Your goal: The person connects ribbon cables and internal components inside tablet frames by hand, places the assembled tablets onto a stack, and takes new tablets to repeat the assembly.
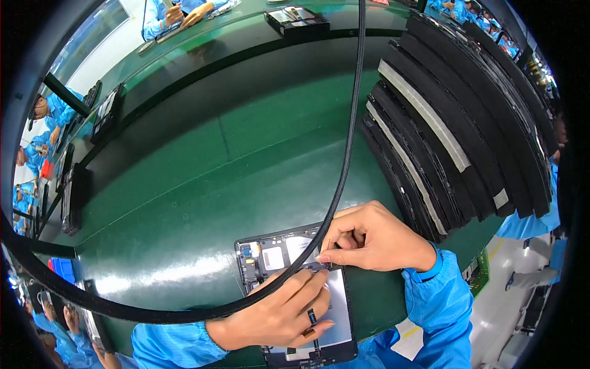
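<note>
An opened tablet (340, 301) lies on the green bench in front of me, its inner parts and a silvery panel showing. My left hand (270, 313) rests across it, fingers bent and fingertips close to the right hand's. Near its lower fingers shows a thin black flex cable (312, 317) with a brownish end. Over the tablet's upper right edge, my right hand (375, 237) is closed in a pinch, thumb against forefinger. Whatever sits between the fingertips of either hand is too small or hidden to name.
Tall stacks of black trays (455, 123) stand at the right. A thick black cable (349, 147) loops across the view, passing before my left hand. A raised dark ledge (203, 80) runs along the far side. Co-workers in blue sit beyond; another black tray (298, 23) lies at the back.
</note>
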Demonstrator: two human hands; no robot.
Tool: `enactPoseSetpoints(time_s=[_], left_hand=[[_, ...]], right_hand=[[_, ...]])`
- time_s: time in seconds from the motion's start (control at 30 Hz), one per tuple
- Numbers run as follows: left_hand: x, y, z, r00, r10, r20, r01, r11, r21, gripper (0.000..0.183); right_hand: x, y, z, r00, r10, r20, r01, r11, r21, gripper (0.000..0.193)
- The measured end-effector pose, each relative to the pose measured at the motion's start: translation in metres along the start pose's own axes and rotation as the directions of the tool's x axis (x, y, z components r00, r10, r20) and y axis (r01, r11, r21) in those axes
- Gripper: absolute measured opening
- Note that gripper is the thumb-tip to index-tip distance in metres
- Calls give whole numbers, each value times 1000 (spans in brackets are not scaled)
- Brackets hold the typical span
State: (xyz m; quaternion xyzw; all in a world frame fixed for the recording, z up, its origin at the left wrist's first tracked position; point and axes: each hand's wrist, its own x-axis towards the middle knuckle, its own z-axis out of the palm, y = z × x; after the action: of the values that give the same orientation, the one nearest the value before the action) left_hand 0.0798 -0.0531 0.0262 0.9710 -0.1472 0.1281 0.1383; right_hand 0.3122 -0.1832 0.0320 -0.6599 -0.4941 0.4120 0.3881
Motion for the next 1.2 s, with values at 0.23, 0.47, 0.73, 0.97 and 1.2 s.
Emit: enactPoseSetpoints(time_s=[0.23, 0.47, 0.73, 0.97, 1.2], left_hand=[[2, -1, 1, 999, -45, 18, 46, 997, -55, 49], [2, -2, -5, 998, -54, 26, 55, 997, -61, 51], [0, 0, -2, 1000, -19, -25, 20, 998, 59, 46], [8, -8, -3, 998, -19, -56, 13, 996, -92, 42], [5, -5, -3, 997, -32, -64, 27, 996, -84, 39]], right_hand=[[5, 14, 10, 988, -131, -86, 130, 991, -11, 17], [7, 12, 17, 982, -121, -147, 123, 992, 8, 14], [5, 13, 25, 970, -111, -217, 119, 993, 26, 13], [3, 10, 24, 974, -88, -210, 98, 994, 38, 14], [-11, 3, -4, 996, 5, 90, -10, 998, 64, 71]])
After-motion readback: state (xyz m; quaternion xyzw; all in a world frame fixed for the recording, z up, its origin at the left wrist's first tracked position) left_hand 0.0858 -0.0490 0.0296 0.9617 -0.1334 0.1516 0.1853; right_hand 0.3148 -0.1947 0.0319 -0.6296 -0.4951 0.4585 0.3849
